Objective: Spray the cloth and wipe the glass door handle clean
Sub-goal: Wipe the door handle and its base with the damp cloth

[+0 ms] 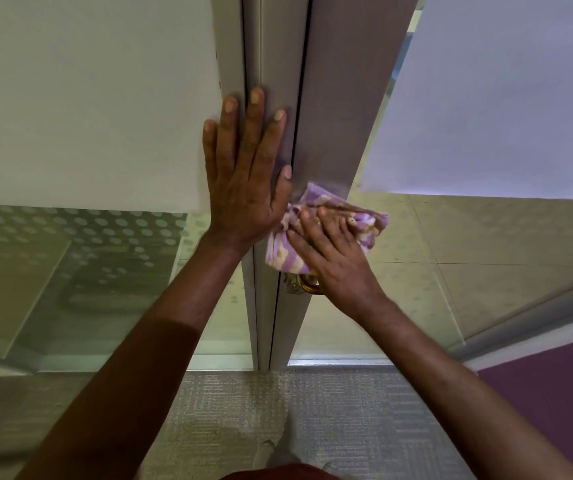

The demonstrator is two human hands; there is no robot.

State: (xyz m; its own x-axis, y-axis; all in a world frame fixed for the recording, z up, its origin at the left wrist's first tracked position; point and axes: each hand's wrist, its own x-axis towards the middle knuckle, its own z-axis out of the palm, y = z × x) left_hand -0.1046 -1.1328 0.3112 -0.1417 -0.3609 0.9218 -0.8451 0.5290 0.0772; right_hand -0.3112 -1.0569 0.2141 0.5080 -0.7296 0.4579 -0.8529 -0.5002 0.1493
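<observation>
Head view: door handle point(304, 284), brass-coloured, mostly hidden on the vertical door frame point(326, 133). Purple cloth point(316, 233) lies just above it, pressed by the flat right hand point(333, 258), the nearer one. Left hand point(247, 171), fingers spread and holding nothing, braces the frame higher up.

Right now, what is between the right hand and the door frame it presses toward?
In the head view, the purple-and-cream cloth lies between the right hand and the door frame. The left hand rests flat beside it.
</observation>
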